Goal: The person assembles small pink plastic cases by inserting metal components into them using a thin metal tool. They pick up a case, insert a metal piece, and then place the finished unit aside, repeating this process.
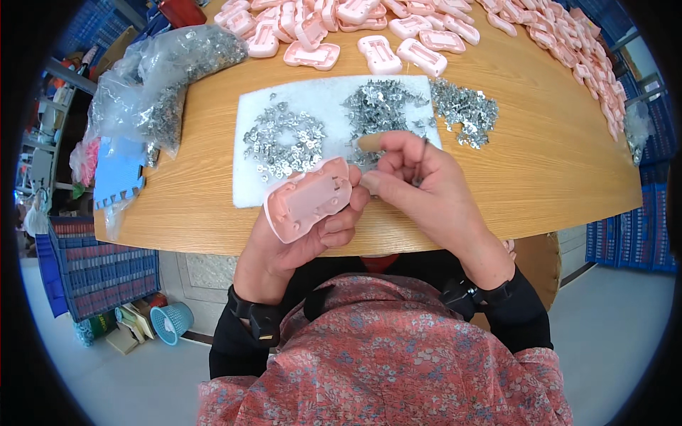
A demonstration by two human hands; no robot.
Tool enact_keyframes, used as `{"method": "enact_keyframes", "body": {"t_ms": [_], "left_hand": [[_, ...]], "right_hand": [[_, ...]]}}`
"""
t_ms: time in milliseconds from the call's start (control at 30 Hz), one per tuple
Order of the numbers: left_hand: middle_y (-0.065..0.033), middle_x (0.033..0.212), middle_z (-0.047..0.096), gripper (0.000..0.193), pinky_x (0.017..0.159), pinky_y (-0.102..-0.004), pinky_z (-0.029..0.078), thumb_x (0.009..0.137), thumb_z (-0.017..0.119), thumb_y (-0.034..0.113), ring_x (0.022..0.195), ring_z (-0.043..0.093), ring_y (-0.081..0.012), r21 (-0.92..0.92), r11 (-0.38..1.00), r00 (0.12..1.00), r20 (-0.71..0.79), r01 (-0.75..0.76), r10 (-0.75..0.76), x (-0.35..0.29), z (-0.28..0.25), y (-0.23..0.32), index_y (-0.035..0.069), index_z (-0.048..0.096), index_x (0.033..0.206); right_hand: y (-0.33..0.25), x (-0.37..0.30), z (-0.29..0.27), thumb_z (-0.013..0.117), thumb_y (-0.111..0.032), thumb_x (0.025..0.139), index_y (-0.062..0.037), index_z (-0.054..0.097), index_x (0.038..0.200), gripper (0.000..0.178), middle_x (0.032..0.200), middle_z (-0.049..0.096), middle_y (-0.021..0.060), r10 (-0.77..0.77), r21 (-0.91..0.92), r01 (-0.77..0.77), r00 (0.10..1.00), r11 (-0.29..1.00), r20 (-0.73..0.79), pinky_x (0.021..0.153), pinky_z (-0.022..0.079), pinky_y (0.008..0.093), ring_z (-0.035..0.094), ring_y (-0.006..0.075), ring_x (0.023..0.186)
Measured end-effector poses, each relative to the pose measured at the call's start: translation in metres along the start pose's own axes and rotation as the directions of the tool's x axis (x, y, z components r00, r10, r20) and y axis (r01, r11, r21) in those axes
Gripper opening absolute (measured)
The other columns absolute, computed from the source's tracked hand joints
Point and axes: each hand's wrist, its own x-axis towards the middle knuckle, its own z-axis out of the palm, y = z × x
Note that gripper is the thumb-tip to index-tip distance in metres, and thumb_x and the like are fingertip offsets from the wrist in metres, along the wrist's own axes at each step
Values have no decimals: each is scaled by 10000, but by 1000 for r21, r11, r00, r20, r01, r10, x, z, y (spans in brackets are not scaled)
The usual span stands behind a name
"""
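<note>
My left hand (pixel 312 238) grips a pink plastic shell (pixel 309 199), tilted with its hollow side up. Small dark metal pieces seem to sit inside the shell's right end. Close to that end is my right hand (pixel 426 184), its thumb and index finger apart and the index tip wearing a tan cover. Its other fingers curl in, and a small dark item shows by them that I cannot make out. Beyond the hands lies a white foam mat (pixel 245 174) bearing a pile of shiny metal clips (pixel 288 142) and a darker metal pile (pixel 380 106).
More metal pieces (pixel 465 113) lie on the wooden table (pixel 547 170) right of the mat. Pink shells (pixel 440 40) crowd the far edge. At left are a plastic bag of metal parts (pixel 156 85) and a blue foam tile (pixel 117 170). Blue crates (pixel 103 263) stand below.
</note>
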Motion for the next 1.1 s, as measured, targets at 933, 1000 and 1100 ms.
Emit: {"method": "enact_keyframes", "body": {"t_ms": [933, 1000, 1100], "left_hand": [[-76, 1168, 633, 473, 927, -279, 473, 999, 555, 206, 1058, 581, -122, 970, 243, 990, 5, 29, -141, 49, 74, -18, 24, 472, 1428], [-72, 1202, 625, 502, 889, -257, 481, 1035, 537, 295, 1067, 562, -97, 912, 366, 952, -76, 186, -296, 50, 76, -19, 29, 448, 1451], [-65, 1176, 624, 490, 872, -270, 501, 1044, 511, 291, 1038, 583, -108, 831, 497, 955, -125, 249, -268, 47, 50, -22, 48, 441, 1463]], "right_hand": [[3, -68, -71, 740, -80, 827, -37, 647, 1038, 235, 819, 621, -19, -121, -315, 158, 984, 936, 134, 623, 461, 217, 555, 43, 697], [-3, -65, -72, 747, -82, 827, -35, 651, 1036, 235, 816, 625, -12, -113, -288, 139, 988, 947, 106, 624, 463, 220, 556, 50, 699], [-7, -59, -87, 752, -77, 829, -32, 658, 1039, 234, 821, 632, 15, -78, -314, 50, 994, 948, -76, 627, 470, 230, 567, 70, 700]]}}
